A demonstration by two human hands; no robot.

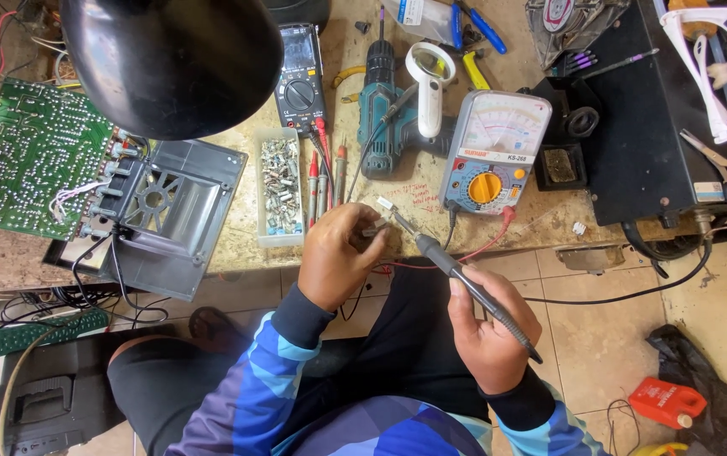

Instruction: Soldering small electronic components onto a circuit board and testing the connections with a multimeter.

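— Where does it stand?
— The left hand [335, 257] is closed, pinching a small pale component [384, 203] at the front edge of the tabletop [541, 221]. The right hand [486, 325] is wrapped around a soldering iron [465, 283], gripped like a pen, its tip at or just beside that component
— What worries you?
— The fingertips sit very near the tip. A slight slip of either hand and, I'd judge, the hot end meets skin. The part is held in the air with nothing under it, so it could wobble or drop to the tiled floor [600, 321]
— Anything around them?
— A red lead [486, 245] from the analog multimeter [492, 152] hangs just beside the iron's shaft; it could snag or get scorched. The test probes [323, 181] and the clear box of small parts [280, 187] lie close behind the left hand, so a jerk backward might knock them
— And the iron's cable?
— It leaves the handle out of sight; I can't tell where it runs
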